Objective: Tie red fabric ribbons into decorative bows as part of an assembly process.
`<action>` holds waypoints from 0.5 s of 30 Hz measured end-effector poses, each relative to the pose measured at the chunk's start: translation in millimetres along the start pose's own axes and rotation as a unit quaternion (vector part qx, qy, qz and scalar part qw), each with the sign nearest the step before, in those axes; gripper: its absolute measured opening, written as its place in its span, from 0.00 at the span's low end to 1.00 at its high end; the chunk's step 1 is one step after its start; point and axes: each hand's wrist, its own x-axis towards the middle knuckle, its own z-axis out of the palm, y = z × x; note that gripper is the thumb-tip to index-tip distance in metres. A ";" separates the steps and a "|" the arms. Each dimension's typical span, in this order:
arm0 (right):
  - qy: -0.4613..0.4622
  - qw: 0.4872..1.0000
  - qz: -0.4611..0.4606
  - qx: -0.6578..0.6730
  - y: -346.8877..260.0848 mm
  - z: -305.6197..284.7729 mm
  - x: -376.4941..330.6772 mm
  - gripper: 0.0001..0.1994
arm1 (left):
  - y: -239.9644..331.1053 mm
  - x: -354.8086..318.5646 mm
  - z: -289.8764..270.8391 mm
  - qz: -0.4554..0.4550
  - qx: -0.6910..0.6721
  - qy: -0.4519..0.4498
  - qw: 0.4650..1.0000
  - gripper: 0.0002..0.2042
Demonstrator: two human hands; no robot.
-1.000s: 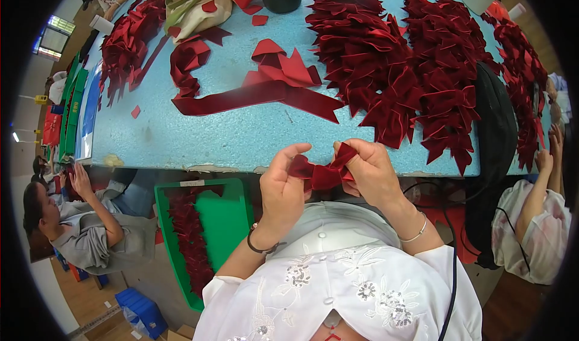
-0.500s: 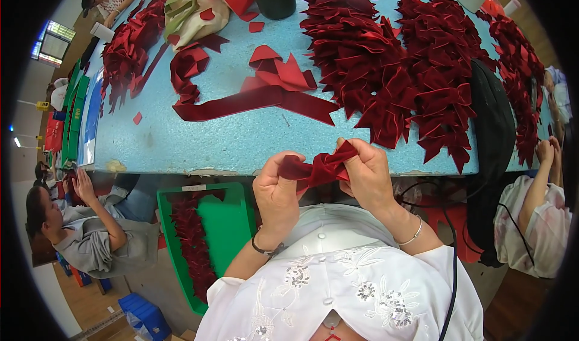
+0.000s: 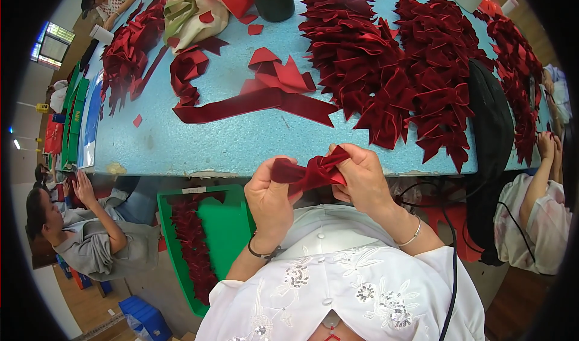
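Observation:
A dark red velvet bow [image 3: 313,171] is held between my two hands, just off the near edge of the table. My left hand [image 3: 268,199] pinches its left loop between thumb and fingers. At the other side my right hand [image 3: 365,178] grips the right end close to the knot. Beyond them on the blue table [image 3: 235,142] lies a long red velvet ribbon [image 3: 253,101], partly coiled at its left. Folded ribbon pieces [image 3: 280,72] rest just behind it, their lighter backs showing.
Rows of finished bows [image 3: 356,57] cover the table's right side, beside a black bag [image 3: 491,106]. A green tray [image 3: 232,220] holding bows stands at my left. At the back are a dark cup [image 3: 272,0] and a cream cloth bag [image 3: 194,16]. Other people [image 3: 90,238] sit at both sides.
Both hands have shifted slightly left and a little lower with the bow. My left hand's hold shows more of the loop. The ribbon on the table has stayed put.

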 end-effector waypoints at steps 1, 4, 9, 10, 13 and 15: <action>-0.008 0.999 -0.014 -0.028 1.1 -1.6 1.4 0.12 | 1.9 3.1 -0.2 -0.024 0.007 -0.004 1.000 0.10; -0.011 0.997 -0.031 -0.076 0.2 -3.4 3.1 0.11 | 3.8 6.8 -3.0 -0.030 0.058 -0.014 0.998 0.08; 0.013 0.963 -0.152 -0.222 6.8 -5.7 5.9 0.09 | 15.6 9.2 -3.5 0.004 0.175 -0.066 0.982 0.09; 0.022 0.939 -0.209 -0.273 8.6 -6.0 6.0 0.09 | 18.3 10.1 -2.9 0.003 0.190 -0.087 0.978 0.09; 0.036 0.902 -0.295 -0.313 11.9 -3.4 5.7 0.08 | 20.5 15.1 -2.3 0.013 0.235 -0.097 0.967 0.09; 0.040 0.881 -0.336 -0.331 13.2 -0.7 4.8 0.08 | 19.4 16.5 -1.7 0.018 0.258 -0.100 0.961 0.09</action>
